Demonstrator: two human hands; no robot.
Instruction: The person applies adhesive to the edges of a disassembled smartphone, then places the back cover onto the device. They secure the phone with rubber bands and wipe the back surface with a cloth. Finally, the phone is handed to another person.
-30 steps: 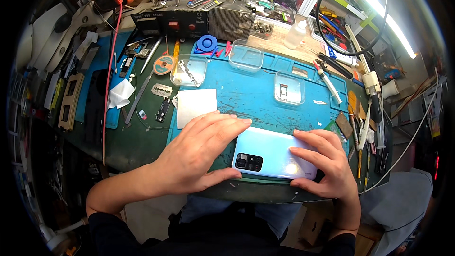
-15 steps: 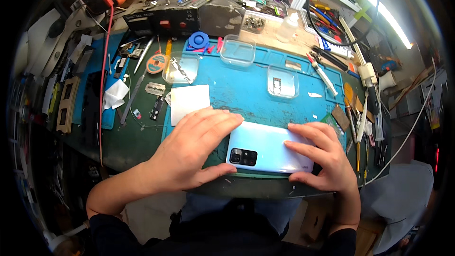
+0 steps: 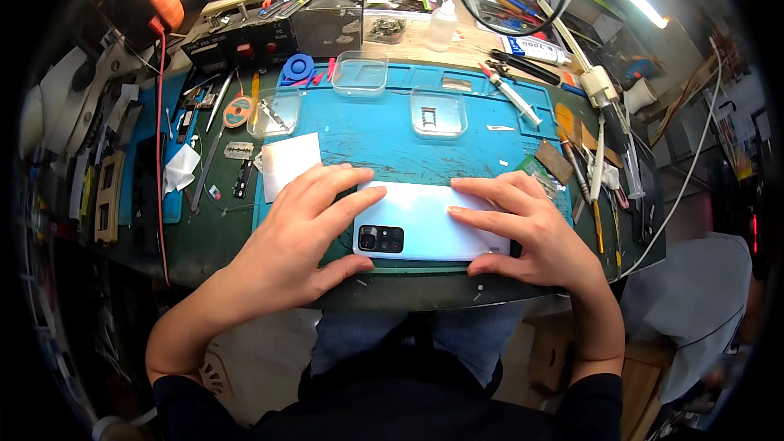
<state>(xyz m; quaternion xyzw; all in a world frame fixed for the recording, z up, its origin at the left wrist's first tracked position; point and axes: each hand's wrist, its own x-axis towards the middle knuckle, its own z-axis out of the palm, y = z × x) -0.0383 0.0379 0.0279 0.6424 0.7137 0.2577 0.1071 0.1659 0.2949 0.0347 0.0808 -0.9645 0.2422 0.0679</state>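
Note:
A pale blue smartphone [image 3: 437, 212] lies back up across the near part of the blue work mat [image 3: 359, 126], its dark camera block towards the left. My left hand [image 3: 298, 229] curves around its left end, with fingertips by the far corner and the thumb at the near corner. Over the other end, my right hand [image 3: 531, 233] rests two fingertips on the back cover while its thumb presses the near edge. Just beyond my left hand is a white square pad [image 3: 292, 165].
Clear plastic boxes [image 3: 359, 75] stand on the mat, one holding a small card tray [image 3: 429, 118]. At the right lie a syringe [image 3: 514, 98], brushes [image 3: 572, 155] and other tools. A razor blade [image 3: 238, 150], solder spool [image 3: 238, 112] and crumpled tissue [image 3: 180, 168] are at the left.
The whole view has shifted, so the bench appears further up and left. My left fingers have spread a little at the phone's corner. The phone stays back up between both hands.

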